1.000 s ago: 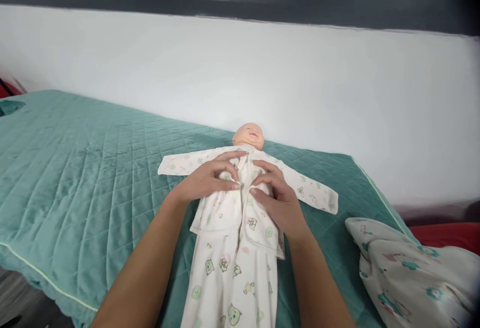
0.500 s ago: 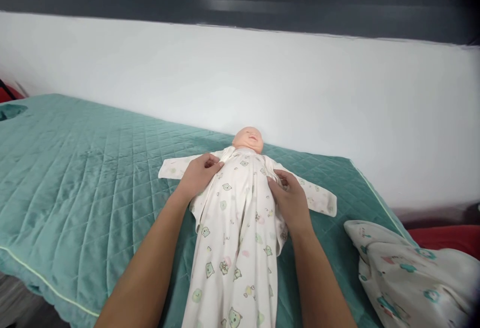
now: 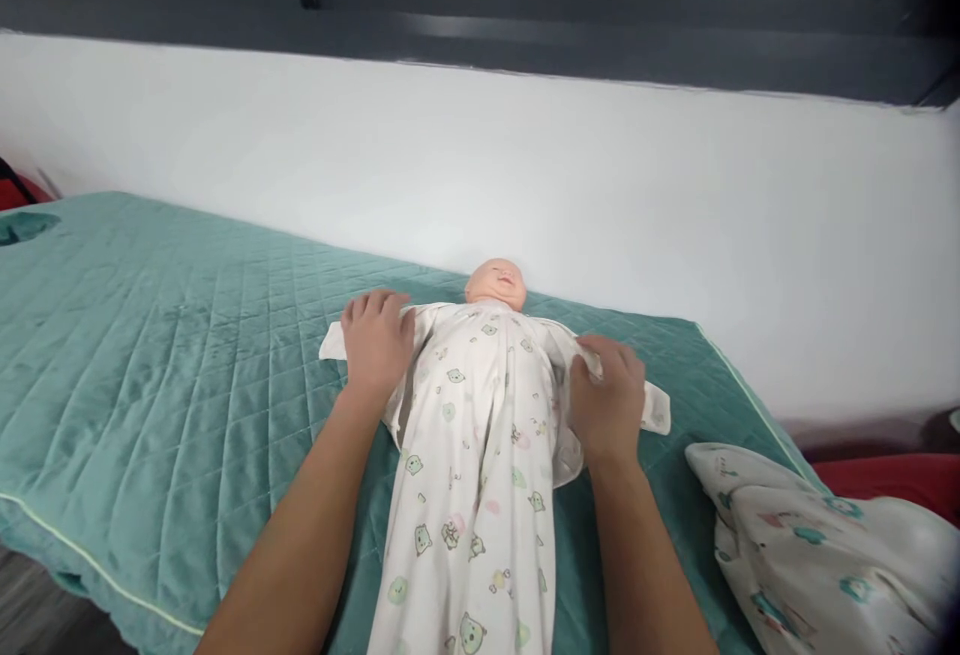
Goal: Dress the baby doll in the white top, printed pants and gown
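A baby doll (image 3: pixel 496 283) lies on its back on a teal quilted mattress (image 3: pixel 165 355), head toward the wall. It wears a white printed garment (image 3: pixel 480 445) with both sleeves spread out sideways. My left hand (image 3: pixel 376 337) lies flat with fingers stretched over the doll's left-side sleeve. My right hand (image 3: pixel 609 397) rests on the other sleeve, palm down, fingers slightly curled on the cloth near the shoulder; whether it pinches the fabric I cannot make out.
Another white printed cloth (image 3: pixel 810 545) lies bunched at the mattress's right end. A white wall (image 3: pixel 525 175) runs close behind the doll under a dark window frame (image 3: pixel 525 25). Red fabric (image 3: pixel 885 475) shows beyond the right end. The mattress edge runs along the lower left.
My hands have moved from the doll's chest outward onto the two sleeves. The lower cloth now covers the chest up to the neck.
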Motion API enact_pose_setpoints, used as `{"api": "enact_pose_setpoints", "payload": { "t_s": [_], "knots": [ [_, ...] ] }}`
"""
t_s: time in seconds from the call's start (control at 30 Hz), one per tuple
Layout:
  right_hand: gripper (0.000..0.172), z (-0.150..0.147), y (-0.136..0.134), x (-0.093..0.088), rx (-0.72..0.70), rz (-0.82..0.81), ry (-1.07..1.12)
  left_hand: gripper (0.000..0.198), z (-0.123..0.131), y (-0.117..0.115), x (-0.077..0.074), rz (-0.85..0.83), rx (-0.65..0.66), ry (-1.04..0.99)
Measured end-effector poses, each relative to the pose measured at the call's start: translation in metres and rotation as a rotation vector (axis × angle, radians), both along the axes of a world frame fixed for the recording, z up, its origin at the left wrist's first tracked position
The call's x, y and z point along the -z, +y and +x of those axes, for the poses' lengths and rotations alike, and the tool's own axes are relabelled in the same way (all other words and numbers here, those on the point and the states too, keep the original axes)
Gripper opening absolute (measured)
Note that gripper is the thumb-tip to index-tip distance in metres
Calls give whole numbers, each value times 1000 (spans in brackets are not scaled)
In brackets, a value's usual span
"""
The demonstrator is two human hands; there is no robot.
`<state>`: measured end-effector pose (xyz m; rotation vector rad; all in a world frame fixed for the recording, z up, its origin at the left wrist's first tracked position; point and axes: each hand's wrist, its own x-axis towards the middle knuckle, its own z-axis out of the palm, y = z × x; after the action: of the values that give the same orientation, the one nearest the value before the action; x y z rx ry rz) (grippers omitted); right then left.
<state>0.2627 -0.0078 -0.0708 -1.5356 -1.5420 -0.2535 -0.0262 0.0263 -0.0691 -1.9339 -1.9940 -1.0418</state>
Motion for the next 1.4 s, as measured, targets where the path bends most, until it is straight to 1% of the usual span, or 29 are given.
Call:
{"api": "enact_pose_setpoints", "payload": {
  "t_s": [0.07,0.1,0.13,0.17,0.23,0.3,0.37,0.47,0.57,0.63,0.73,0.8,0.87,0.97,1.07,1.13,1.2,1.27,1.33,1.4],
  "knots": [
    [31,-11,0,2,-132,-16,-61,32,3,3,5,-10,167,14],
    [32,-15,2,4,-176,-46,-81,34,5,5,7,-38,227,21],
    [34,-17,4,7,-202,-85,-94,35,6,7,10,-68,252,29],
    [36,-17,6,10,-209,-127,-104,35,7,8,12,-94,246,37],
    [38,-17,11,15,-175,-191,-120,35,9,10,15,-134,188,57],
    [40,-17,14,17,-119,-235,-129,35,11,11,14,-160,128,80],
    [41,-19,16,16,-68,-287,-124,35,11,13,10,-184,88,120],
    [43,-19,16,10,-24,-364,-148,35,2,17,4,-256,52,184],
    [44,-6,19,7,-24,-371,-272,37,-14,19,5,-324,27,184],
    [44,9,22,8,-16,-369,-327,38,-23,18,9,-316,26,154],
    [43,30,27,13,25,-403,-261,37,-30,16,18,-259,44,70],
    [44,36,27,14,31,-405,-200,37,-32,15,23,-235,60,8],
    [44,32,26,13,15,-360,-172,37,-33,16,25,-224,84,-33],
    [45,11,23,-1,-56,-269,-90,35,-33,18,25,-218,111,-66],
    [46,-25,24,-28,-172,-247,45,34,-33,19,25,-212,105,-92],
    [43,-53,28,-47,-279,-263,47,33,-32,19,25,-199,97,-102],
    [38,-84,36,-62,-460,-350,-73,33,-31,20,25,-186,86,-105],
    [34,-115,46,-71,-613,-481,-321,31,-31,20,26,-173,68,-112],
    [32,-143,56,-75,-654,-588,-596,30,-30,20,26,-169,44,-121],
    [33,-165,66,-74,-634,-647,-797,30,-30,21,25,-180,16,-124]
  ]
}}
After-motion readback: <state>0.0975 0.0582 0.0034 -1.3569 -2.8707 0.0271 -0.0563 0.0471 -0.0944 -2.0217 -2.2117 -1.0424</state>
